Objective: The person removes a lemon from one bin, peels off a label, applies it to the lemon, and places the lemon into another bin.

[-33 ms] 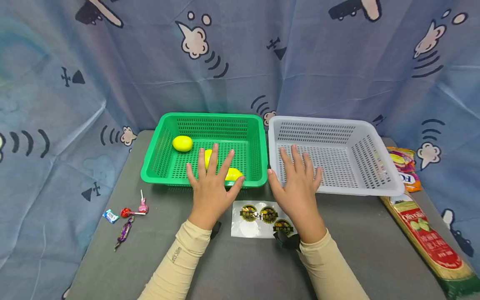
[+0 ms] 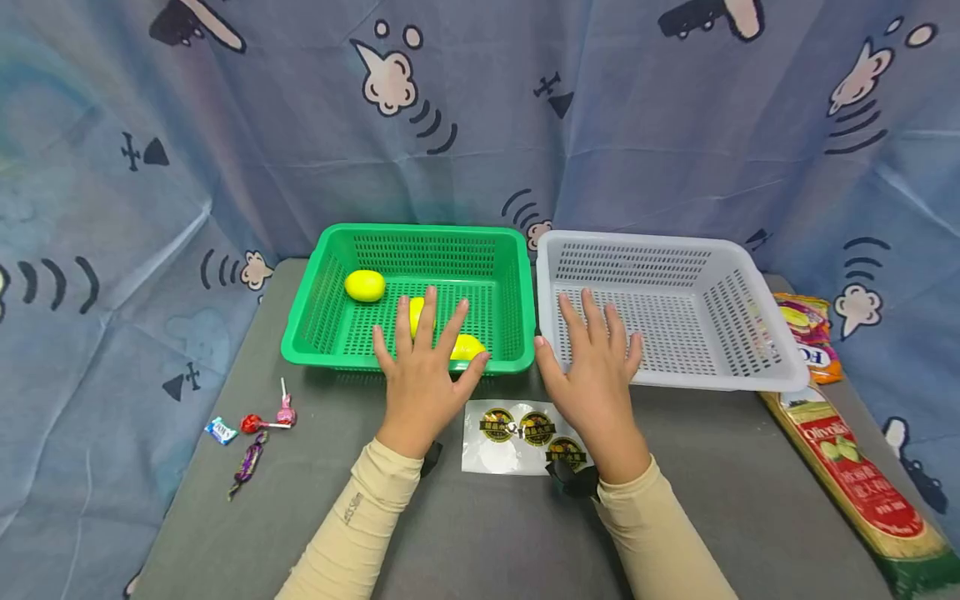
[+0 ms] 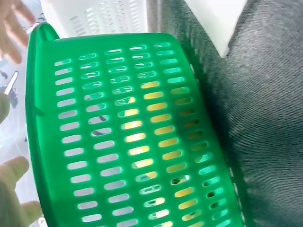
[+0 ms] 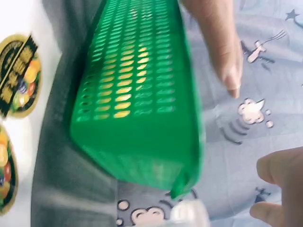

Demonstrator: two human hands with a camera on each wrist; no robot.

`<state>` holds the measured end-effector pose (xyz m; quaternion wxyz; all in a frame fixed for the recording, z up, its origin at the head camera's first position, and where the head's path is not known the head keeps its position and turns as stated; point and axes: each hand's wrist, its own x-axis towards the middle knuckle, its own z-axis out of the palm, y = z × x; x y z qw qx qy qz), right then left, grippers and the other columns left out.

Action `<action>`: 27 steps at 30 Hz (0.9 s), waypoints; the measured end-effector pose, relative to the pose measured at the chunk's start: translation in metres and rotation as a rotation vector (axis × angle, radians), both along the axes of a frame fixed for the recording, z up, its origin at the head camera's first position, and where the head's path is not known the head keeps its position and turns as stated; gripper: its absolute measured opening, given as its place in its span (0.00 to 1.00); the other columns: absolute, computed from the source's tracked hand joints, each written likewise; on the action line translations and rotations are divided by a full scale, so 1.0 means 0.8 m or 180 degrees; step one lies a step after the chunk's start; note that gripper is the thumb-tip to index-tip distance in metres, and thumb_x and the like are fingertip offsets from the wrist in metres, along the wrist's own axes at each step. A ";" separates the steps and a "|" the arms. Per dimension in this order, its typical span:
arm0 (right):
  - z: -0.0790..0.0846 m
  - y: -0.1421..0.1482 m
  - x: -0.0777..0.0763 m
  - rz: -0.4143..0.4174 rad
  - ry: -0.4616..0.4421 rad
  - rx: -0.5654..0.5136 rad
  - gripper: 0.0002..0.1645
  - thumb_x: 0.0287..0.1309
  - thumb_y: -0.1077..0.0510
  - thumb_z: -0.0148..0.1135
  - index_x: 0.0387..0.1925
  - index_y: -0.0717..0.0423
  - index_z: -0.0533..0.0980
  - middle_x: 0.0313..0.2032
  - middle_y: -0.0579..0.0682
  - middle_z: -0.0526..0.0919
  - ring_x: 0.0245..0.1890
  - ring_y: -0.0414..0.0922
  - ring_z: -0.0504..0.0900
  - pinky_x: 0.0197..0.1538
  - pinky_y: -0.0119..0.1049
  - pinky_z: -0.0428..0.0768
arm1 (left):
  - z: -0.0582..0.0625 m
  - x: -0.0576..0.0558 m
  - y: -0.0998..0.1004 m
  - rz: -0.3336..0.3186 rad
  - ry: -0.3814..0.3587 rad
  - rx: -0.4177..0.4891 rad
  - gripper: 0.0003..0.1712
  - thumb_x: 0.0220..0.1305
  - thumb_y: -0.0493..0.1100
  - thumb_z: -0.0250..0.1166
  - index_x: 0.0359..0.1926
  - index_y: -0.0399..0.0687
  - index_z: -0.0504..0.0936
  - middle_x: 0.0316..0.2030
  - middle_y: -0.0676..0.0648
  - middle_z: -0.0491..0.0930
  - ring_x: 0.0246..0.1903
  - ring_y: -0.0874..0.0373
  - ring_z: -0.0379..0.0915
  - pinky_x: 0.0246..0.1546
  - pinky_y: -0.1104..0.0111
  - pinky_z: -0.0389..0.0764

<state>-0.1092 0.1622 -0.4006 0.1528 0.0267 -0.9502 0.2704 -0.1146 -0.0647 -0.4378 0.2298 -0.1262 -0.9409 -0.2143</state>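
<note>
We find the left hand (image 2: 422, 375) spread wide, fingers straight, over the near rim of the green basket (image 2: 450, 250). Of three yellow fruits (image 2: 365, 286) inside, one shows between its fingers, one between forefinger and thumb, and one lies left of the fingertips. We record the right hand (image 2: 598, 383) likewise spread, over the white basket's (image 2: 630, 262) near left corner (contact with either basket we cannot tell). A sticker sheet (image 2: 517, 454) lies between the wrists.
</note>
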 end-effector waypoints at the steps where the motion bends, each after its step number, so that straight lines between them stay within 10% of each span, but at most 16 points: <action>1: 0.000 0.001 0.000 -0.0012 0.0001 -0.0007 0.41 0.73 0.42 0.59 0.80 0.51 0.64 0.82 0.59 0.55 0.80 0.66 0.47 0.73 0.75 0.37 | 0.000 0.000 0.000 -0.0005 -0.0004 0.0007 0.41 0.74 0.70 0.58 0.81 0.65 0.65 0.85 0.46 0.45 0.83 0.42 0.30 0.69 0.25 0.39; 15: 0.013 0.006 0.009 -0.0057 -0.0038 -0.0165 0.42 0.74 0.43 0.60 0.82 0.50 0.62 0.83 0.59 0.52 0.80 0.67 0.45 0.73 0.73 0.42 | 0.016 0.001 -0.021 -0.0068 -0.0096 0.0048 0.42 0.73 0.69 0.60 0.82 0.65 0.65 0.84 0.46 0.47 0.82 0.38 0.33 0.69 0.25 0.41; 21: 0.015 -0.015 0.013 0.0120 -0.0141 -0.0105 0.41 0.74 0.44 0.62 0.81 0.51 0.64 0.82 0.63 0.50 0.78 0.71 0.49 0.72 0.75 0.51 | 0.074 -0.020 -0.066 -0.0155 -0.0506 0.0065 0.39 0.75 0.64 0.60 0.82 0.63 0.65 0.84 0.45 0.46 0.81 0.34 0.36 0.70 0.28 0.39; 27: 0.002 -0.050 0.024 0.0329 -0.0352 0.0060 0.33 0.75 0.44 0.63 0.77 0.45 0.72 0.81 0.68 0.52 0.76 0.71 0.54 0.67 0.72 0.68 | 0.138 -0.090 -0.118 -0.0371 -0.1498 -0.0567 0.35 0.79 0.53 0.61 0.82 0.61 0.65 0.84 0.41 0.47 0.79 0.31 0.41 0.71 0.30 0.45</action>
